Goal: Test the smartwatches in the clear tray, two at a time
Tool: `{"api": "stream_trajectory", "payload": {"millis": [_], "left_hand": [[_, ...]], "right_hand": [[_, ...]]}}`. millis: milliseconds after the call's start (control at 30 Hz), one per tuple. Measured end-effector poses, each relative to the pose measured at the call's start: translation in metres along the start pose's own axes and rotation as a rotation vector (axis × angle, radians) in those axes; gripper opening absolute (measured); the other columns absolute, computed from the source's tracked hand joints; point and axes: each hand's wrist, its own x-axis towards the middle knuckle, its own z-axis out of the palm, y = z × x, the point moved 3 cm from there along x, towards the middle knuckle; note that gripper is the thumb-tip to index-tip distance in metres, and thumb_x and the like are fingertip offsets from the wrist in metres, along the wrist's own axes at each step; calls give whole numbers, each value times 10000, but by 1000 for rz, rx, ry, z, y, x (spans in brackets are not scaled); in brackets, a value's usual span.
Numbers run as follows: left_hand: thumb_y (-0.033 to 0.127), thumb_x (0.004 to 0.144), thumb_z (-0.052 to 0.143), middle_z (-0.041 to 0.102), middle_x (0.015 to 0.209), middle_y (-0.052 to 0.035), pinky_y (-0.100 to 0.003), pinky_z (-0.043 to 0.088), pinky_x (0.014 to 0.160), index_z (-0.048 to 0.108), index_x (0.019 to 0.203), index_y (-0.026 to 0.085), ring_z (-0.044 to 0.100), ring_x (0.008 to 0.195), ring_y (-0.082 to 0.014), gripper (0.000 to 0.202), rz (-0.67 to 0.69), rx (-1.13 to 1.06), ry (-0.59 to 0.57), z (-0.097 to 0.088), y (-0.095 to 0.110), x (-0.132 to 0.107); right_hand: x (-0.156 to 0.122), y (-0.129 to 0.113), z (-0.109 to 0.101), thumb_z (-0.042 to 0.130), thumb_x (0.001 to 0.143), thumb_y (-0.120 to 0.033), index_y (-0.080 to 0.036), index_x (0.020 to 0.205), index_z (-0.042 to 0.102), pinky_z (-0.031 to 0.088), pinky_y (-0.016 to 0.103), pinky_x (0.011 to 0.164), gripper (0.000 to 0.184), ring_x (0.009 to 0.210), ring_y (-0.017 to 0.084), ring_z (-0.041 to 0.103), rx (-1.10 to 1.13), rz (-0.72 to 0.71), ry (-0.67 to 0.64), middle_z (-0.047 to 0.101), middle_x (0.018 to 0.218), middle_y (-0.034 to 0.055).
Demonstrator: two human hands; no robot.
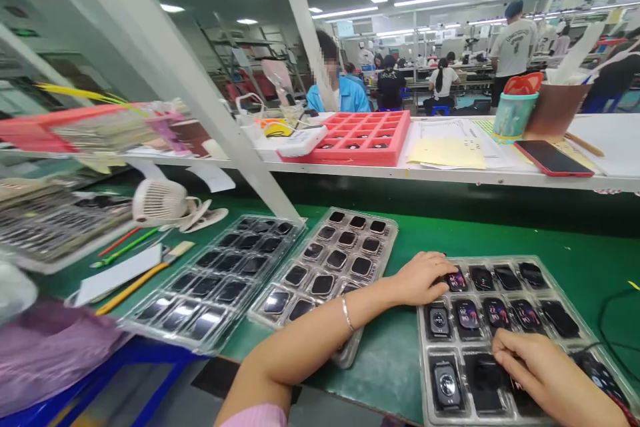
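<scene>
A clear plastic tray (427, 373) with smartwatches in its pockets lies at the right of the bench. My left hand (425, 277) reaches over its far left corner, fingers stretched out and touching a watch with a lit screen (457, 280). Over the middle of the tray, my right hand (545, 370) has its fingers curled together; whatever they hold is hidden. Beside it sit a lit watch (527, 315) and a dark watch (486, 373). Two watches with their sensor backs up, one being a grey watch (447, 385), lie along the left side.
Two more trays, a middle tray (260, 310) and a left tray (215, 337), hold dark watch screens. A white fan (160, 202), a yellow-handled brush (133, 288) and a cable (607, 327) lie about. The shelf (390, 171) carries a red foam tray (350, 159) and a phone (555, 159). Coworkers sit beyond.
</scene>
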Motion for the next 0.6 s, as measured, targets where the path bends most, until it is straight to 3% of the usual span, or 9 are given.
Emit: {"api": "stream_trajectory", "payload": {"millis": [167, 333, 467, 600], "left_hand": [[200, 824, 513, 579, 1275, -104, -382, 371, 1061, 602, 1165, 186, 496, 1229, -226, 353, -10, -75, 119, -2, -8, 2], [91, 800, 451, 617, 1173, -91, -364, 395, 1041, 661, 994, 166, 547, 1150, -200, 296, -178, -192, 278, -6, -28, 7], [128, 817, 460, 669, 1048, -83, -345, 459, 942, 663, 993, 140, 608, 997, -195, 268, -340, -382, 261, 1, -45, 11], [196, 842, 478, 690, 1005, -63, -308, 480, 883, 658, 995, 142, 622, 918, -173, 242, -402, -560, 233, 7, -50, 13]], "right_hand": [[6, 2, -4, 343, 977, -378, -214, 765, 548, 376, 254, 626, 337, 686, 171, 587, 11, -25, -47, 640, 744, 16], [5, -11, -14, 448, 928, -322, -200, 753, 567, 383, 244, 615, 244, 665, 161, 573, -28, -37, -55, 640, 722, 11], [17, -17, -23, 456, 913, -229, -196, 772, 558, 378, 260, 603, 176, 638, 159, 558, -143, -66, 43, 628, 725, 13], [60, -29, -32, 424, 929, -165, -192, 847, 566, 420, 283, 702, 166, 747, 173, 577, -191, -213, 162, 614, 817, 32]]}}
